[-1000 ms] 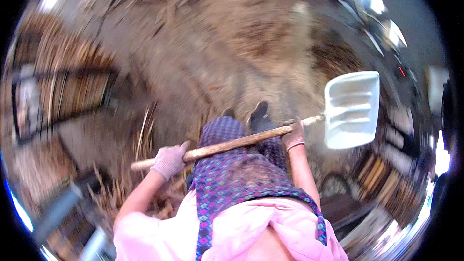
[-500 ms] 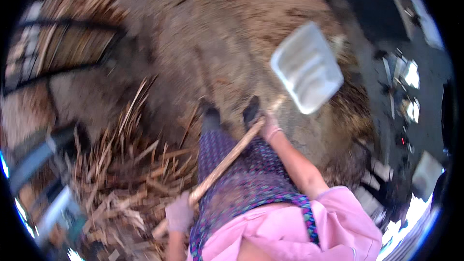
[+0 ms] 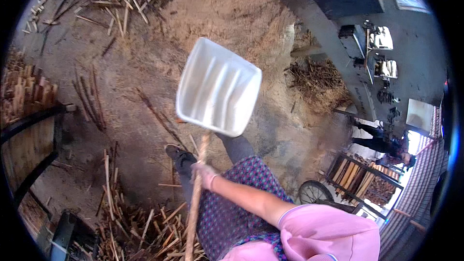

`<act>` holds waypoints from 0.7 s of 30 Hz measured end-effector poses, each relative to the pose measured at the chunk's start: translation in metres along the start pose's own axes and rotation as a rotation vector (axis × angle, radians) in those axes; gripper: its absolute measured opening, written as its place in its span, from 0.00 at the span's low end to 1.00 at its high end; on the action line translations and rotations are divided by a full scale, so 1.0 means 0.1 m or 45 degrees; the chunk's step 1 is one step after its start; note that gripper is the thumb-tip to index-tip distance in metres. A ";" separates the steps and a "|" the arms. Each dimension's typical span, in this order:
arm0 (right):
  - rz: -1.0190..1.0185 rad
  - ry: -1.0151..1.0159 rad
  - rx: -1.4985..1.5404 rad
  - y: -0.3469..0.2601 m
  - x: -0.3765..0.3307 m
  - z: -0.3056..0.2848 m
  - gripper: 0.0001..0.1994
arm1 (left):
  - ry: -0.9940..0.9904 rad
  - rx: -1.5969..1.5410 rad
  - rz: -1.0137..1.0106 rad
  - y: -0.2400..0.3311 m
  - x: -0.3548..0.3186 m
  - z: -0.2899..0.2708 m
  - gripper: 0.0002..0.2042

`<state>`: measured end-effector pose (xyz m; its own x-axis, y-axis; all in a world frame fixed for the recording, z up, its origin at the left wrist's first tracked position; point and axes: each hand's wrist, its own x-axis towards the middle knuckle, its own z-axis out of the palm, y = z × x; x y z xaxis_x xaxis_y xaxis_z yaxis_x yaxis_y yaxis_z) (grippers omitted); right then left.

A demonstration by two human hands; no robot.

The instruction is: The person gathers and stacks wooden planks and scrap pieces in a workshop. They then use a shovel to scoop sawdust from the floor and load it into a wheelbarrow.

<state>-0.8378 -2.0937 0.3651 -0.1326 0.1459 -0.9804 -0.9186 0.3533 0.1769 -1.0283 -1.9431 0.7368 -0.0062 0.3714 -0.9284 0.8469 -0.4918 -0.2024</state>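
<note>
A white scoop shovel (image 3: 220, 87) is held out ahead of me, its broad ribbed blade raised and pointing away. My right hand (image 3: 205, 176), in a pale glove, is closed round the upper part of the wooden handle (image 3: 194, 208), not far below the blade. The handle runs back past my patterned apron (image 3: 232, 203) and leaves the picture at the lower edge. My left hand is out of view. On the blade I see no load. Beyond it lies a large mound of sawdust (image 3: 227, 12).
Wood scraps (image 3: 145, 232) are piled at lower left, with loose sticks (image 3: 128, 7) farther off. A black-framed rack (image 3: 34, 150) stands left. On the right are a brushy debris pile (image 3: 324, 84), a cart wheel (image 3: 315, 192), a wood rack (image 3: 360, 179) and another person (image 3: 386, 146).
The shovel blade has swung left, now in front of me, and my view has turned right. My left hand, on the handle before, has gone out of the picture. My right hand keeps its grip.
</note>
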 end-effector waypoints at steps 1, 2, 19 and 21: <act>0.096 0.026 0.016 0.11 0.08 0.12 0.12 | -0.040 0.017 -0.048 0.09 0.17 -0.15 0.28; 0.135 0.055 -0.027 0.31 0.21 0.07 0.13 | -0.050 0.017 -0.085 0.12 0.30 -0.08 0.28; -0.481 0.096 -0.059 -4.36 2.11 1.37 0.10 | 0.270 -0.040 0.426 2.72 4.38 -0.12 0.21; -0.454 0.084 -0.047 -4.39 2.15 1.31 0.12 | 0.393 0.127 0.352 2.78 4.35 0.05 0.21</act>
<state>-0.4147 -2.0966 0.0885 0.1762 -0.0409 -0.9835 -0.9241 0.3372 -0.1796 -0.7982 -1.9219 0.2749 0.3865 0.4259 -0.8181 0.7387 -0.6740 -0.0019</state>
